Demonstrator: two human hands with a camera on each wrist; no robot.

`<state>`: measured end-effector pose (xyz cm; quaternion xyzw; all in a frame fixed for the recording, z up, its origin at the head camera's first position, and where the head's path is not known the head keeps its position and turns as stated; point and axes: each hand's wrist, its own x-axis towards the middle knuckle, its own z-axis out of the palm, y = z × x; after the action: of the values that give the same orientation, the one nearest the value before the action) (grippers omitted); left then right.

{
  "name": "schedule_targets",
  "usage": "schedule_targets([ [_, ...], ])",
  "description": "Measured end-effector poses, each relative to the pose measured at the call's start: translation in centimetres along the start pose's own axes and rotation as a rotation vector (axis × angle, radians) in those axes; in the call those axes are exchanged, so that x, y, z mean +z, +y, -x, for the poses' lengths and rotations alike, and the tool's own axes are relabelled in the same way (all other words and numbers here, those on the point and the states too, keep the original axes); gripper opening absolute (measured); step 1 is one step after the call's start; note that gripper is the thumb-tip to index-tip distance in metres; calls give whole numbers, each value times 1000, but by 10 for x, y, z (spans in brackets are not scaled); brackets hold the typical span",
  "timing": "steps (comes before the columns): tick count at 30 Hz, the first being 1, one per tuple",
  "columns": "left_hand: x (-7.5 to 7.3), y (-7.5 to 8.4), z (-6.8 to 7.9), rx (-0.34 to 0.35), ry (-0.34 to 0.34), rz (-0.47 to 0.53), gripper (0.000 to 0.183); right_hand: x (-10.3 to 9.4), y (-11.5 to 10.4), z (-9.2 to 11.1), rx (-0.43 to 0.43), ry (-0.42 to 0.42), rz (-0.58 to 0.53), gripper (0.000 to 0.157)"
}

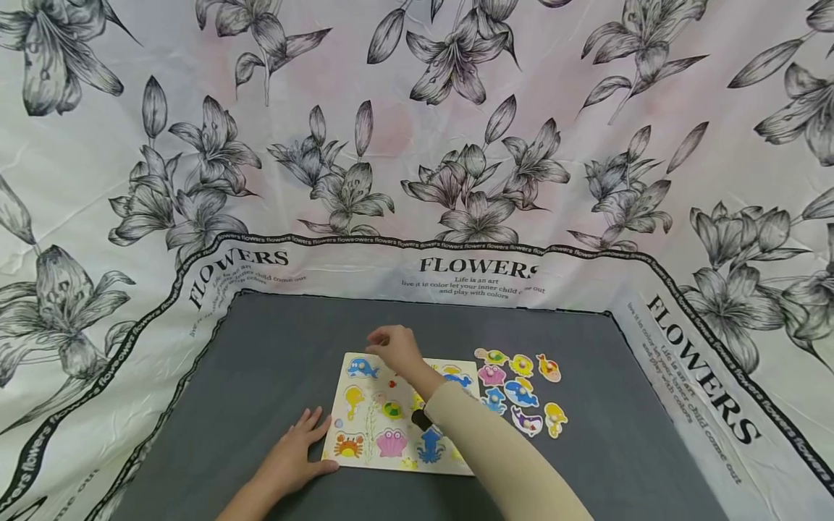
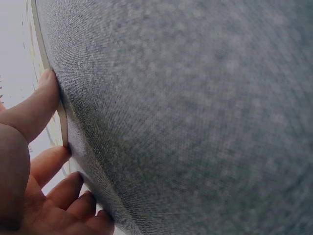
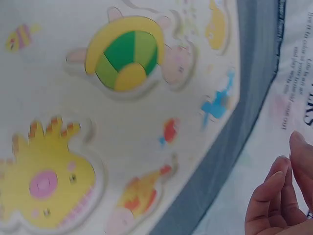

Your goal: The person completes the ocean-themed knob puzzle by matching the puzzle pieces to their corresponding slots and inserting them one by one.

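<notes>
A pale puzzle board (image 1: 384,469) with printed sea animals lies on the grey tabletop. My left hand (image 1: 296,452) rests at its near left corner, thumb and fingertips touching the board's edge; in the left wrist view the thumb (image 2: 36,110) lies along that edge. Over the board's far edge, near the blue whale picture (image 1: 362,367), hovers my right hand (image 1: 399,351) with loosely bent fingers. The right wrist view shows its fingers (image 3: 274,196) near the thumb, with nothing visible between them. The turtle picture (image 3: 124,61) and yellow fish picture (image 3: 49,178) lie below.
Several loose sea-animal pieces lie right of the board, among them a blue whale piece (image 1: 521,393), a pink piece (image 1: 491,375) and a yellow seahorse piece (image 1: 554,420). My right sleeve (image 1: 502,449) covers part of the board. A flower-printed cloth (image 1: 469,278) borders the grey surface (image 1: 293,325).
</notes>
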<state>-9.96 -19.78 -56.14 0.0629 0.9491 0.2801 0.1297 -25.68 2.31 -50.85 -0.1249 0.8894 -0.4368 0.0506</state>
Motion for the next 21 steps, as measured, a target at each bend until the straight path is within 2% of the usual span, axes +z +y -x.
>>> schedule_targets([
  [11,-1,2,-3,-7,-17,-3,95,-45,-6,14,-82,86,9,18],
  [21,0,1,-3,-12,-40,18,97,-83,6,24,-60,154,6,18],
])
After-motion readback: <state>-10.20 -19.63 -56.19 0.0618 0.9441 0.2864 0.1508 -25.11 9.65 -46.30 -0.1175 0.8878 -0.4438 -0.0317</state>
